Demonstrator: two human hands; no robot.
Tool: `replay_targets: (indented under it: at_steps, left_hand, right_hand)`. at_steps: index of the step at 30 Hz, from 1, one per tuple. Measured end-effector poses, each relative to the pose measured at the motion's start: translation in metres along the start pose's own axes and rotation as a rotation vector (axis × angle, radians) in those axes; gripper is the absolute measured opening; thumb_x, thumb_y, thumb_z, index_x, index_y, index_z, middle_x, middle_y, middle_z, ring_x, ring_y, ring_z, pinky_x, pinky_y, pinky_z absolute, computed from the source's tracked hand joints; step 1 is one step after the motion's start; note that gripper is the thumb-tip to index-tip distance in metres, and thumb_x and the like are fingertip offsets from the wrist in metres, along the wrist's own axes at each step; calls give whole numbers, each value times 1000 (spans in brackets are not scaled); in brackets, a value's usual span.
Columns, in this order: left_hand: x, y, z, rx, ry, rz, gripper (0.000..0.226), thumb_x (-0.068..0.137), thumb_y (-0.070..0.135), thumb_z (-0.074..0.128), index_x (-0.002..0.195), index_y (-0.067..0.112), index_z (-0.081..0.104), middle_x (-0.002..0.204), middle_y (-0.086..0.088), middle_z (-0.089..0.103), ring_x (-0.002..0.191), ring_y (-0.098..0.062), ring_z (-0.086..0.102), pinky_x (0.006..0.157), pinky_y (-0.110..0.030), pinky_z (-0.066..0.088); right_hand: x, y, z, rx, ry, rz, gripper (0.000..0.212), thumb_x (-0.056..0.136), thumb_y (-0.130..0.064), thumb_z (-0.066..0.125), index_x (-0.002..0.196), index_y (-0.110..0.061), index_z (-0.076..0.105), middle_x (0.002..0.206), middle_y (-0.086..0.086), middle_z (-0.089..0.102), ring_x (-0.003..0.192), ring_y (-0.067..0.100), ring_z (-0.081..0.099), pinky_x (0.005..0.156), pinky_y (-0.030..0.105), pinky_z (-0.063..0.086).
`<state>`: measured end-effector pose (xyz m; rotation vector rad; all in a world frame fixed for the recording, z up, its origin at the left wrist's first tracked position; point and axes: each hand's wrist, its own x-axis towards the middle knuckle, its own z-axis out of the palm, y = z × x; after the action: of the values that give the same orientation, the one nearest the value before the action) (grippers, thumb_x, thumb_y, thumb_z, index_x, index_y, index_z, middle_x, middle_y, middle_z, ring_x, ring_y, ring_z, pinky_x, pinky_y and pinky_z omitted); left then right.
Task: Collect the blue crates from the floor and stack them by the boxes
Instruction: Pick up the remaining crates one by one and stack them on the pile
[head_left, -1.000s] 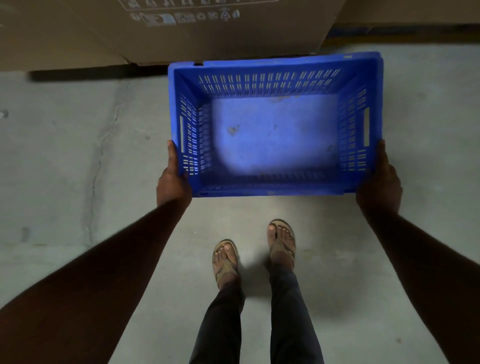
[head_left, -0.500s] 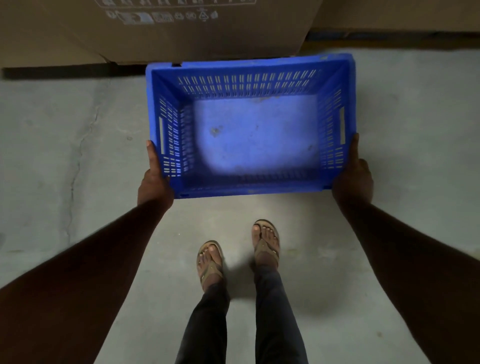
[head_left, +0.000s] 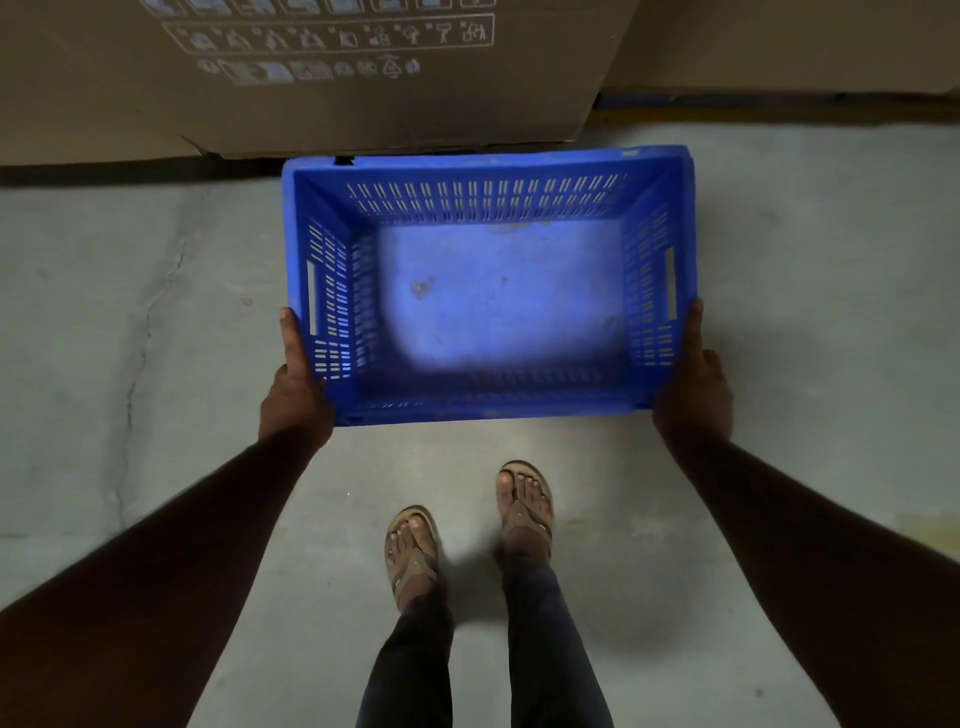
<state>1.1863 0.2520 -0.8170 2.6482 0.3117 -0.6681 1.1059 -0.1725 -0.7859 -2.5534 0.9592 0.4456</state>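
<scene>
I hold a blue plastic crate with slotted walls (head_left: 488, 291) in front of me, open side up, its bare floor scuffed and lit by a pale patch of light. My left hand (head_left: 296, 384) has its grip clamped on the crate's left near corner, thumb lying straight along the outside of the left wall beside the long handle slot, the other fingers hidden under the rim. My right hand (head_left: 693, 384) is clamped the same way on the right near corner, thumb laid up along the right wall, the rest of the fingers out of sight beneath the crate. The crate sits level between my two hands, above the grey concrete floor (head_left: 130, 322), and I cannot tell whether any part of it touches the floor. Its far rim lies just beside the foot of a large brown cardboard box printed with pale handling symbols (head_left: 332, 78); a second plain brown cardboard box (head_left: 795, 41) stands to the right of that one, with a dark gap at their base. A thin crack runs down the concrete on my left. Below the crate I see my two feet in tan flip-flop sandals (head_left: 524, 504) and dark trouser legs (head_left: 550, 649), right foot a little ahead of the left.
</scene>
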Motion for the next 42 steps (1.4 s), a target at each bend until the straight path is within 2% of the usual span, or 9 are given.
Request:
replay_targets:
  at_steps: [6,13,18,21,23,28,34,39,42]
  left_hand:
    - [-8,1,-1,-7,4,-20,104,92,7,52,155,38,-24,121,-29,62,102,-49,64,85,-55,50]
    - [-2,0,-1,0,-2,-15,100,94,10,51,155,36,-24,126,-30,61,104,-49,64,85,-54,50]
    - [-3,-1,-7,-38,-64,-3,102,93,9,54,157,34,-22,136,-30,54,111,-50,61,90,-54,50]
    - [-22,11,-28,-9,-16,14,87,92,14,57,162,17,6,149,-28,39,124,-53,50,104,-57,44]
    - [-48,23,-48,-16,57,89,72,90,18,55,156,7,28,151,-23,40,130,-48,46,108,-55,42]
    - [-134,51,-106,-179,41,189,49,91,16,53,140,9,53,137,-13,60,123,-34,59,104,-47,49]
    - [-260,97,-191,-483,28,433,26,98,11,52,116,12,69,112,1,73,106,-14,70,95,-39,56]
    - [-359,134,-239,-533,-98,531,22,100,9,56,116,16,69,101,6,76,94,-8,72,89,-22,54]
    - [-392,168,-232,-482,-223,627,23,101,11,55,120,16,67,99,5,76,92,-9,72,89,-26,56]
  right_hand:
    - [8,0,3,-20,12,-13,102,86,-3,53,160,-41,-5,122,25,52,96,51,63,81,49,50]
    - [11,7,9,-30,44,-35,102,87,-2,53,160,-42,-6,121,24,52,94,50,63,79,49,51]
    - [12,6,5,-144,1,-40,104,87,-9,57,159,-38,-12,129,23,50,104,48,62,84,54,51]
    - [-9,-1,-5,-300,84,-133,92,90,-22,58,163,-22,1,154,22,34,118,47,51,86,57,49]
    - [-34,-16,-15,-303,123,-262,81,92,-26,56,161,-16,16,156,21,34,124,45,47,87,58,49]
    - [-128,-71,-75,21,179,-375,61,91,-29,57,147,-9,46,131,16,61,113,39,58,95,45,46]
    - [-279,-98,-176,416,257,-544,28,93,-9,59,119,-7,68,112,7,69,104,29,65,94,40,52]
    - [-384,-67,-251,616,319,-430,23,93,-6,57,112,-7,71,108,2,68,98,18,65,89,36,53]
    - [-416,-19,-281,604,392,-334,21,92,-5,59,109,-10,71,105,0,68,93,14,65,83,37,55]
